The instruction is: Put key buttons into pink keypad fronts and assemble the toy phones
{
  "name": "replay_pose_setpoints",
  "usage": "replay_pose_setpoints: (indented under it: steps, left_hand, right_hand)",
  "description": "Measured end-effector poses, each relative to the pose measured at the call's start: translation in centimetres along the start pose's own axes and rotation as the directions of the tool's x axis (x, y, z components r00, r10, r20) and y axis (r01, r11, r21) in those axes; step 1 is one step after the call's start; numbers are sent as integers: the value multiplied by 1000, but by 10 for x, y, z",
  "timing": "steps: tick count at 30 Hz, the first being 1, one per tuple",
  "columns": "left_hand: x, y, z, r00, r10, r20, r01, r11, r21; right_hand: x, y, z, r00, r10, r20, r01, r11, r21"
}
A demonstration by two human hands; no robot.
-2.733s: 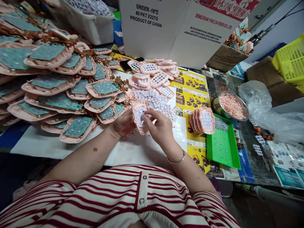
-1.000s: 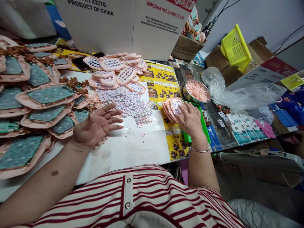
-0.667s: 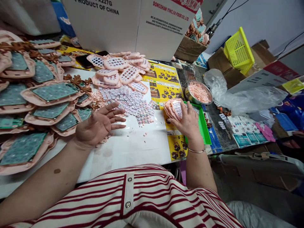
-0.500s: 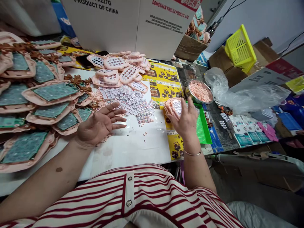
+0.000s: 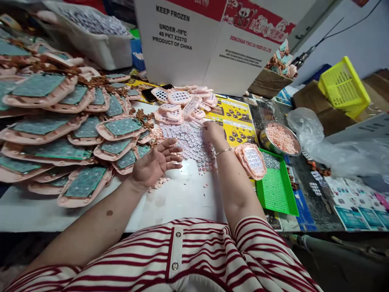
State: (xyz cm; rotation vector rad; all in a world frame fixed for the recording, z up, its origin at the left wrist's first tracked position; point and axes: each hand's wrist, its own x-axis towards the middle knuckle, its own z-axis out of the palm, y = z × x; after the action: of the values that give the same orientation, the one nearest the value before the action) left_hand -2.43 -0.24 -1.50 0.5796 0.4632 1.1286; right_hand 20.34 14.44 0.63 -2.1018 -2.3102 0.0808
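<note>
small-parts assembly workshop, worktable, piled pink casings (image 5: 84,185), green tray (image 5: 277,184)

A large white carton (image 5: 179,65), printed in red and black, is stood upright at the back of the table (image 5: 326,221), and a dark phone (image 5: 148,95) is seen near its base. At the right, a yellow perforated basket (image 5: 343,85) is tilted among brown cardboard boxes (image 5: 313,97). Crumpled clear plastic (image 5: 343,154) is spread below, and printed leaflets (image 5: 361,215) are laid near the front edge. A thin cable (image 5: 364,18) is seen against the wall (image 5: 361,44).
</note>
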Motion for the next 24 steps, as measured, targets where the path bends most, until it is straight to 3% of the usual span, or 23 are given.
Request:
replay_pose_setpoints:
  steps: [3,7,10,13,15,17,19,20,24]
  left_hand:
    - [3,1,-1,999,-7,-40,7,1000,-7]
    - [6,-2,0,991,-12,-133,16,999,28]
    - [7,-4,2,978,83,-193,-80,997,22]
    - [8,-2,2,970,159,-182,-154,987,42]
    - [7,3,0,958,210,-196,-203,978,55]
    - [6,10,-2,930,292,-224,-288,956,53]
    - [5,18,-4,900,369,-234,-368,929,49]
    - [5,21,-5,892,384,-238,-383,922,51]
    - [5,28,-5,887,359,-292,-359,932,55]
  right_hand:
    - [-21,-9,-9,997,-16,-77,17,1000,15]
    - [-71,-40,-14,983,-31,-182,55,990,128]
    - [-112,-69,-10,932,-283,-228,317,940,129]
    - [-141,-88,-3,810,-544,-220,572,815,92]
    - [-150,-91,2,786,-554,-275,605,781,156]
    - [-153,-90,8,823,-454,-341,548,793,268]
    - [-154,-91,15,859,-412,-303,500,804,323]
    - [-155,-93,19,856,-453,-250,513,801,308]
    - [-162,-106,35,749,-659,-62,662,744,94]
